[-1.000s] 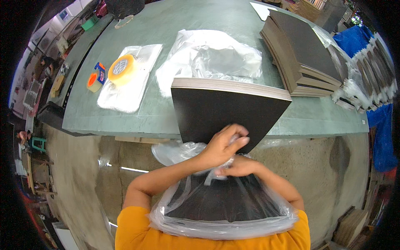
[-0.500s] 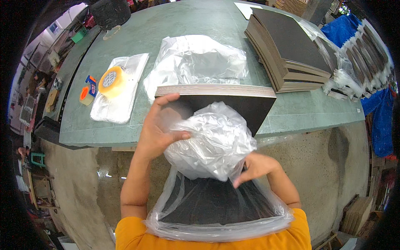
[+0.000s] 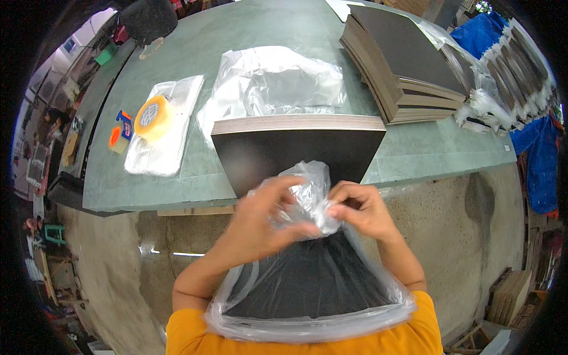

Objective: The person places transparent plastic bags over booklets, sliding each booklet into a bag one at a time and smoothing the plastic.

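A clear plastic bag [image 3: 307, 284] wraps a stack of black boards held upright against my body at the table's near edge. Its loose mouth is bunched together in front of me. My left hand [image 3: 263, 216], somewhat blurred, curls around the left of the bunched plastic with thumb and fingers. My right hand [image 3: 364, 207] pinches the gathered neck on the right between thumb and forefinger. Past the bag, black boards [image 3: 296, 151] with pale layered edges face me at the table edge; the bunched plastic hides part of their lower side.
On the green table [image 3: 248, 23] lie a crumpled clear plastic sheet [image 3: 278, 83], flat plastic bags [image 3: 177, 118], a tape roll [image 3: 152, 118] and a tape dispenser [image 3: 121, 135]. A tall stack of dark boards [image 3: 408, 59] stands at right, with wrapped bundles [image 3: 520, 77] beyond it.
Both hands have come closer together. The puffed-out plastic is squeezed into a narrower bunch, my left hand moving down and right, my right hand upward.
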{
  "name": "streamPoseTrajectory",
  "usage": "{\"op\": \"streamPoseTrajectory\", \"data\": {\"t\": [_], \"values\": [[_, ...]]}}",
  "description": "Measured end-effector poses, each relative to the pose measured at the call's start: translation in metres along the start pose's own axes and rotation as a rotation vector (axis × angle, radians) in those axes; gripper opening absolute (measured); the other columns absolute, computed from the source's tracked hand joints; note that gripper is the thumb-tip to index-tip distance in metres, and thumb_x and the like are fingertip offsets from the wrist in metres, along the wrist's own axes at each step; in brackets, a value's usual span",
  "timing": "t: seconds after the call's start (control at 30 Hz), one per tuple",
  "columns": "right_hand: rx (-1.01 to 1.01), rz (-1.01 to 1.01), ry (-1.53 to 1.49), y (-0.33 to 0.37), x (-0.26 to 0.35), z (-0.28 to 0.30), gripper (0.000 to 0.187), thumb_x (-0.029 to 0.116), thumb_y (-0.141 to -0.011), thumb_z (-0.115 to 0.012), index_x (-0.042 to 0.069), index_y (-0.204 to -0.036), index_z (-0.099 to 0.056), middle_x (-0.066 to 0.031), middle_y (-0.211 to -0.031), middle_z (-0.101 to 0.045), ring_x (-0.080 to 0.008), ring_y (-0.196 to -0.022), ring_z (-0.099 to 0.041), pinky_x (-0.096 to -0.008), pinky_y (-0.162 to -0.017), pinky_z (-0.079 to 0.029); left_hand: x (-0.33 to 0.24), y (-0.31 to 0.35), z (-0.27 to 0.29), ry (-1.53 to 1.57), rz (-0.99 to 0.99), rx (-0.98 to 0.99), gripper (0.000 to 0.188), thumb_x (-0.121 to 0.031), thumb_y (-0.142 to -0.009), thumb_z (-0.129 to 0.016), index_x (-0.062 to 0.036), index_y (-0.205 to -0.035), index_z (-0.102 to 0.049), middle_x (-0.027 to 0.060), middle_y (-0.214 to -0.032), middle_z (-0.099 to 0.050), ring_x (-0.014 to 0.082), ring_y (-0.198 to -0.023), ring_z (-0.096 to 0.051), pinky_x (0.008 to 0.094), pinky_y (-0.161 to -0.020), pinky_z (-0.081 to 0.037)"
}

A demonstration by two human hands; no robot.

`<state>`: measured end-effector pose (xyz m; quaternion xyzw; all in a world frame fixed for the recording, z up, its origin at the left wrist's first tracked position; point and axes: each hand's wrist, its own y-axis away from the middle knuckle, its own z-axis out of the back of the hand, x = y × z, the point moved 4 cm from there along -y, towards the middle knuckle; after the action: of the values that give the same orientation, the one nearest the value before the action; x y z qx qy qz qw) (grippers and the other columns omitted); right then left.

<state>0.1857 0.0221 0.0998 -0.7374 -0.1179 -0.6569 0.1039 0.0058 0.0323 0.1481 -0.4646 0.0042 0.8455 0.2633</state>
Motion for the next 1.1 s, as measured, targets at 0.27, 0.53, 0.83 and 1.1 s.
{"op": "streamPoseTrajectory", "data": {"t": [0.27,0.53,0.83,1.1], "values": [[-0.495,0.285,0.420,0.007,0.013,0.046,0.007,0.007,-0.073,-0.059,0.004,-0.073,-0.053,-0.0023,-0.071,-0.054,-0.0065,-0.061,-0.048,-0.0224,-0.054,-0.041,0.051,-0.014,-0.022,0.478,0.160,0.217,0.045,-0.005,-0.070,-0.066,-0.0046,-0.110,-0.048,0.0021,-0.075,-0.051,0.0048,-0.064,-0.047,0.0185,-0.056,-0.039],[-0.244,0.050,0.539,0.048,-0.034,0.038,0.062,0.054,-0.079,-0.042,-0.004,-0.060,-0.054,-0.0055,-0.053,-0.052,-0.0141,-0.050,-0.051,-0.0248,-0.045,-0.040,0.057,-0.015,-0.032,0.625,0.263,0.218,0.037,0.000,-0.070,-0.064,-0.0010,-0.105,-0.051,0.0046,-0.085,-0.056,0.0079,-0.073,-0.052,0.0204,-0.064,-0.043],[-0.365,-0.030,0.296,0.007,-0.014,0.036,0.021,0.020,-0.075,-0.062,0.000,-0.068,-0.058,-0.0059,-0.063,-0.059,-0.0141,-0.056,-0.054,-0.0260,-0.052,-0.042,0.048,0.003,-0.043,0.125,-0.033,0.428,0.029,-0.004,-0.074,-0.054,-0.0038,-0.103,-0.055,0.0149,-0.090,-0.053,0.0289,-0.082,-0.053,0.0335,-0.073,-0.042],[-0.447,-0.057,-0.177,0.051,-0.022,0.119,0.015,0.017,-0.077,-0.061,0.002,-0.079,-0.059,-0.0051,-0.069,-0.060,-0.0112,-0.062,-0.056,-0.0245,-0.059,-0.046,0.156,0.115,0.137,0.398,0.672,-0.969,0.023,-0.011,-0.081,-0.046,0.0058,-0.094,-0.055,0.0085,-0.087,-0.057,0.0143,-0.084,-0.053,0.0260,-0.073,-0.042]]}}
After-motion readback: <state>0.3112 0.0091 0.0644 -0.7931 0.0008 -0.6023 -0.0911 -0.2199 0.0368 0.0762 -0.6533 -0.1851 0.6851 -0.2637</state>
